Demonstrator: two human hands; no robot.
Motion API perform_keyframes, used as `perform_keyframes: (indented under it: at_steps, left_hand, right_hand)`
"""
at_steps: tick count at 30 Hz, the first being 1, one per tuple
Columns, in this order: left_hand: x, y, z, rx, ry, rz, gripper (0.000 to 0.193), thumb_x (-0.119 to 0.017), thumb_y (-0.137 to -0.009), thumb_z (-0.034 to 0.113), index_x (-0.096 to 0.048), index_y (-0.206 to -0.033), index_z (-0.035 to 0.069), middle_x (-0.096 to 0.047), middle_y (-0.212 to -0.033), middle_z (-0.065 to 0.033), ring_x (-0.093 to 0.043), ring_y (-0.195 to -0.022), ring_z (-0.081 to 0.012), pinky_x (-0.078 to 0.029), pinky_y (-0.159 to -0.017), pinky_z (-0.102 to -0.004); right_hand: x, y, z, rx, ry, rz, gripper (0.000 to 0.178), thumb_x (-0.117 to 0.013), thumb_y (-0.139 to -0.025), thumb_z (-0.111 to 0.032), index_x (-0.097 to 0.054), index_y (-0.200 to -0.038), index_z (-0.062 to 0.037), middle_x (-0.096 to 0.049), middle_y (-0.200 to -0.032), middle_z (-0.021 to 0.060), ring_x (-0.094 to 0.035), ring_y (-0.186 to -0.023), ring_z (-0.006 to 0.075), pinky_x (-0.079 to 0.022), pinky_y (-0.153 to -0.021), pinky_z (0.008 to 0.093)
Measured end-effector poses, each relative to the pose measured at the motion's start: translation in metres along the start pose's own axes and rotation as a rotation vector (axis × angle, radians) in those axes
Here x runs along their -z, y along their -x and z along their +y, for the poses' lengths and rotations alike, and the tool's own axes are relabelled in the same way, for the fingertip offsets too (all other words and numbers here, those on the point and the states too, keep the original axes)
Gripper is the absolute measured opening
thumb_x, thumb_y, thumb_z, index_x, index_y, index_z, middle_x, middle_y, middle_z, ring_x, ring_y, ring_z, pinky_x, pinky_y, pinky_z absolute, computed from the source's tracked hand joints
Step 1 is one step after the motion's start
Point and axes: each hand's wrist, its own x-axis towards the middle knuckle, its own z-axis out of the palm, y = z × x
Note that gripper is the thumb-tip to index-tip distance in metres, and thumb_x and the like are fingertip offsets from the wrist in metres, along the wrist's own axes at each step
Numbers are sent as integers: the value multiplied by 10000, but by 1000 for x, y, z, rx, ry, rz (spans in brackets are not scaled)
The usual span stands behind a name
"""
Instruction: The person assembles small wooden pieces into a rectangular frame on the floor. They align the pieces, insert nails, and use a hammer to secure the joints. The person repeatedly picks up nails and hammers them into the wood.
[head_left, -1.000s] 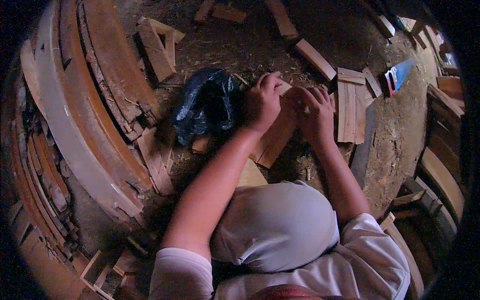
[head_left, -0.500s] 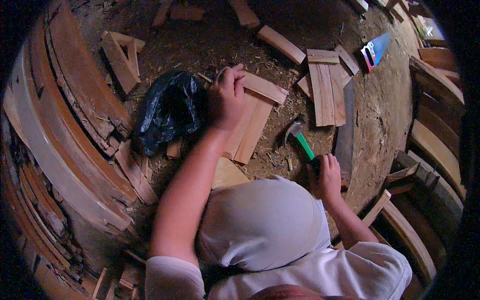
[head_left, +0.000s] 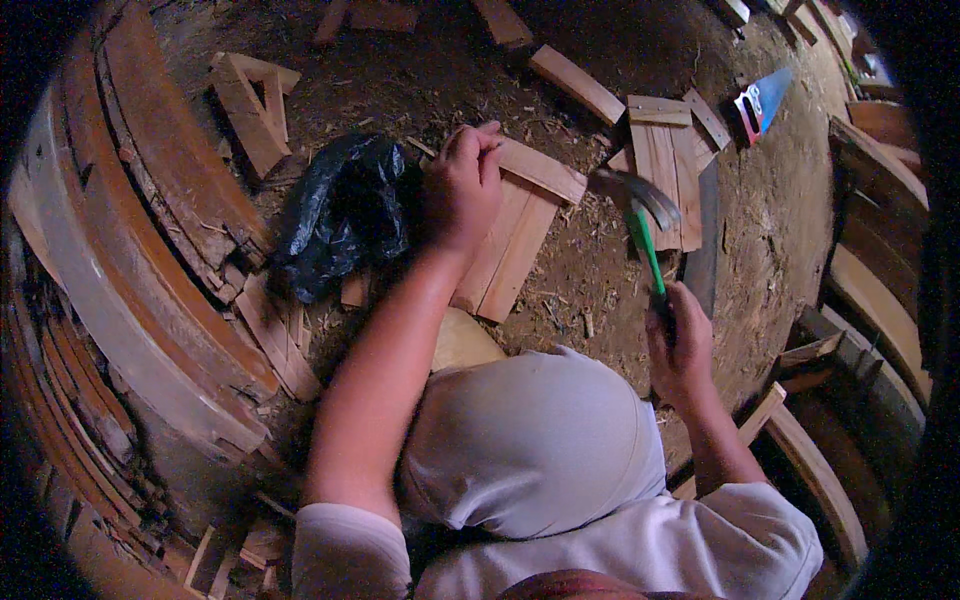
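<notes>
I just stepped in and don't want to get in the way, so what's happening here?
A person is working on wooden boards. The right hand grips a green-handled hammer. The left hand is at the near-left end of a wooden strip lying across a panel; whether it holds anything small is hard to tell. A black bag lies left of that hand, and a saw lies farther off to the right.

Hammer head beyond right fingers is metal, panel at left fingers matt wood, bag left of them glossy plastic.
</notes>
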Motion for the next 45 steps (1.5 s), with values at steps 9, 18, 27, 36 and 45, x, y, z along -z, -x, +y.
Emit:
perform_keyframes:
  at_steps: [9,18,27,36,45]
  left_hand:
    - [3,0,-2,-68,41,7,126,-614,-917,20,-614,-1044,19,-711,-1123,-198,-688,-1009,-392,-556,-862,-460]
    - [2,-1,8,-2,-55,10,148,-659,-903,36,-599,-1037,22,-710,-1069,-197,-682,-993,-405,-551,-869,-467]
    - [-9,1,-11,-45,48,90,157,-688,-875,7,-586,-990,42,-715,-1108,-199,-684,-1013,-398,-558,-874,-465]
    - [-2,-1,-5,-102,101,66,182,-669,-876,-8,-597,-1037,40,-708,-1024,-173,-689,-953,-390,-566,-822,-458]
    - [-8,1,-8,-109,105,74,198,-657,-883,-19,-595,-1064,32,-702,-1034,-183,-685,-981,-381,-564,-839,-434]
  right_hand:
    - [-21,-56,-43,167,109,-40,418,-608,-957,-48,-518,-1365,-57,-637,-1226,281,-672,-971,495,-567,-787,516]
    - [-32,-52,-50,162,110,74,400,-607,-951,-7,-543,-1345,-36,-658,-1143,267,-675,-978,461,-559,-811,482]
    - [-33,-49,-50,197,139,95,438,-599,-933,6,-538,-1359,-69,-654,-1190,231,-683,-970,442,-568,-789,481]
    - [-30,-54,-54,156,139,51,381,-605,-948,22,-564,-1325,-13,-670,-1091,246,-679,-965,438,-554,-791,453]
    - [-37,-55,-38,225,162,107,474,-592,-905,35,-527,-1363,-66,-653,-1168,243,-676,-924,460,-551,-740,517]
